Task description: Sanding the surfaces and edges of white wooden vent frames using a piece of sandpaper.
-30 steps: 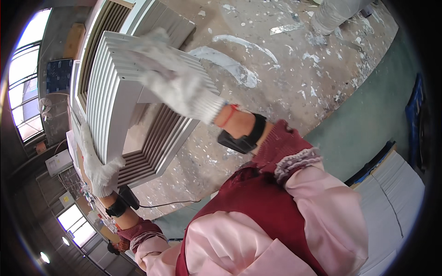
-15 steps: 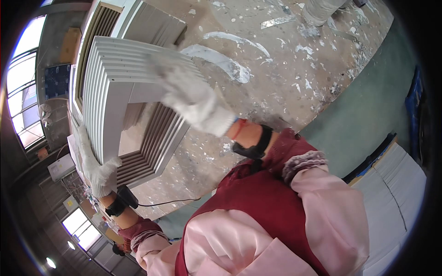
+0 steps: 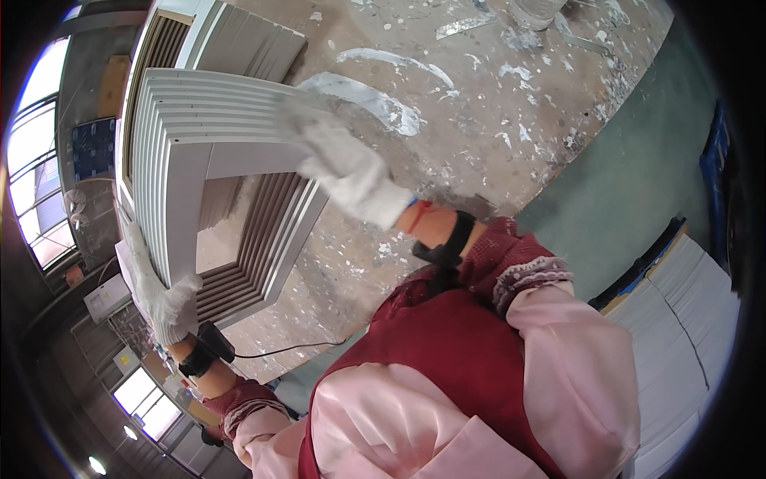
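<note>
A pale grey, many-sided frame [image 3: 182, 199] with stepped, ridged mouldings stands tilted on the paint-spattered worktop, its middle an open hole. My left hand [image 3: 159, 299], in a white glove, lies against its outer left side, fingers stretched along the edge and thumb spread apart toward the near corner. My right hand [image 3: 351, 180], also in a white glove, reaches over the ridged far side of the frame. Its fingers are smeared by motion, so whether they hold anything is hidden. Black straps circle both wrists.
Behind the frame stand more ridged pieces, including a grey panel [image 3: 247, 48]. A flat metal strip [image 3: 465, 26] and a whitish bucket [image 3: 536, 11] are at the worktop's far side. A black cable [image 3: 291, 349] runs from my left wrist strap. White covered sheets [image 3: 670, 319] lie at right.
My right hand has shifted slightly right and down relative to the frame's ridged far side, still blurred. My left hand keeps its place on the frame. The whole view has shifted a little.
</note>
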Available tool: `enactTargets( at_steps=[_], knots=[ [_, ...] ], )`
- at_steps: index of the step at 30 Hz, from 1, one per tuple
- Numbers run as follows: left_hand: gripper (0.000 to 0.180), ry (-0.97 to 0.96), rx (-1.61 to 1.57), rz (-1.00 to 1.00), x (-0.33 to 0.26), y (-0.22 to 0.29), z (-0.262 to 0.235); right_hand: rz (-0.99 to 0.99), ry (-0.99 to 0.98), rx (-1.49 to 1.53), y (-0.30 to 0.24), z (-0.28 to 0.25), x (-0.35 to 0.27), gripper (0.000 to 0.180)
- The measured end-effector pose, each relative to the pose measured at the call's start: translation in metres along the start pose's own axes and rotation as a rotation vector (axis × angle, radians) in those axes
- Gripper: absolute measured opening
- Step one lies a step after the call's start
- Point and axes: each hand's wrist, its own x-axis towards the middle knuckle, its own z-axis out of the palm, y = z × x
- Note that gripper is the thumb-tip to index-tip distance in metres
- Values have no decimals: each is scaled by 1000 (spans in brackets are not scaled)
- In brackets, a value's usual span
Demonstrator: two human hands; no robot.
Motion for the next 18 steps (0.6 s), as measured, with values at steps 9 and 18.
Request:
enactTargets(
  at_steps=[9, 18],
  knots=[
    [127, -44, -9, -4, -2, -7, 3, -347, 387, -176, -25, 49, 27, 69],
    [117, -84, -22, 38, -4, -7, 0, 315, 73, 319, 58, 17, -23, 69]
  ],
)
